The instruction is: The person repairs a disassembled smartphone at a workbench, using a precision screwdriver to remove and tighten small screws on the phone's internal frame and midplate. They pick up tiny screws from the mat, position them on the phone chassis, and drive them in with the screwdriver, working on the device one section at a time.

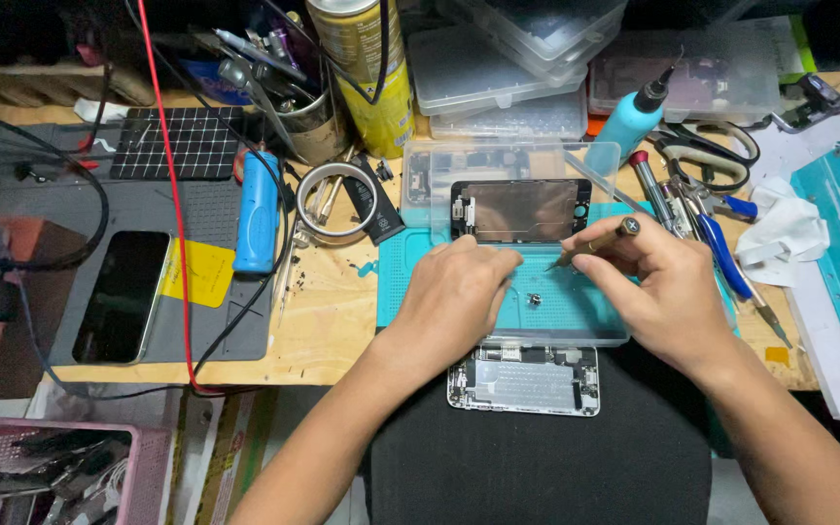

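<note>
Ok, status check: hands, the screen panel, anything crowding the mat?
Left hand flat on the teal mat, beside the screen panel. Right hand pinching a slim tool, tip toward the panel. Small loose part between the hands.

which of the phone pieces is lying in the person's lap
The opened phone housing, insides showing, lies on the dark lap below the teal mat. The screen panel sits on the mat; the black phone lies far left.

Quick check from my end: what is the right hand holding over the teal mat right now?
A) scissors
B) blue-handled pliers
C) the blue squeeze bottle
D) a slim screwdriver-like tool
D: the right hand pinches a slim screwdriver-like tool, tip angled down toward the teal mat, while pliers, bottle and scissors lie untouched farther right on the bench.
</note>
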Motion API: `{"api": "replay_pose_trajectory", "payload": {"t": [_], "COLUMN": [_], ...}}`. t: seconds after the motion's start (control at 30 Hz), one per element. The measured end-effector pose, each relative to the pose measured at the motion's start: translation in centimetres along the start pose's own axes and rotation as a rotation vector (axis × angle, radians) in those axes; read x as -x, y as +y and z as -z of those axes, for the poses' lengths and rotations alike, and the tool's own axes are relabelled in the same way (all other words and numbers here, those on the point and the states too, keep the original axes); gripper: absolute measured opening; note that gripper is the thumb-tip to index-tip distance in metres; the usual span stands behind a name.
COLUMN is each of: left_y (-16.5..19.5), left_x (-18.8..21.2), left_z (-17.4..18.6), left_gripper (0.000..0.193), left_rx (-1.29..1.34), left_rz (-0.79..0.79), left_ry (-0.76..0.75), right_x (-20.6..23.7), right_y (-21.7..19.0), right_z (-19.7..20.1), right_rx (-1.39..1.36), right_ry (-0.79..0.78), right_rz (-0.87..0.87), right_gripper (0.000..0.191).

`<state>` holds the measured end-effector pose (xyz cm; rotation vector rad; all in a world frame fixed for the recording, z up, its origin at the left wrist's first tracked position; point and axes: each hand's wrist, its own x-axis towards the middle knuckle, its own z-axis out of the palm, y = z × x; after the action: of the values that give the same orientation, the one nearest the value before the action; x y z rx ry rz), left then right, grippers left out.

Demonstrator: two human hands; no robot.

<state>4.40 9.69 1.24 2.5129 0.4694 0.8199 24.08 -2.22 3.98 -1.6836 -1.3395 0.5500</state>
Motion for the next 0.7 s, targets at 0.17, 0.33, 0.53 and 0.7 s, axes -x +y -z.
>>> {"api": "replay_pose_trajectory", "payload": {"t": [0.17, 0.33, 0.53, 0.7], "left_y": [-0.2, 0.0, 1.2, 2.7], "left_x": [-0.5, -0.5, -0.1, 0.1], "left_z": [-0.4, -0.1, 0.8, 1.8], "left_gripper": [0.016, 0.020, 0.023, 0.025], "left_rx": [-0.002, 0.010, 0.103, 0.427], "left_rz": [0.035, 0.030, 0.038, 0.220], "left_ry": [-0.081, -0.074, 0.027, -0.047], "right_x": [-0.3, -0.3, 1.3, 3.2], "right_y": [0.8, 1.1, -0.2, -2.2], "right_z": [-0.2, -0.4, 0.6, 1.6], "right_rx": [-0.068, -0.124, -0.330, -0.328], "right_ry": [-0.021, -0.030, 0.003, 0.065], "right_rz": [-0.001, -0.058, 0.000, 0.090], "right_gripper": [0.018, 0.018, 0.020, 0.021]}}
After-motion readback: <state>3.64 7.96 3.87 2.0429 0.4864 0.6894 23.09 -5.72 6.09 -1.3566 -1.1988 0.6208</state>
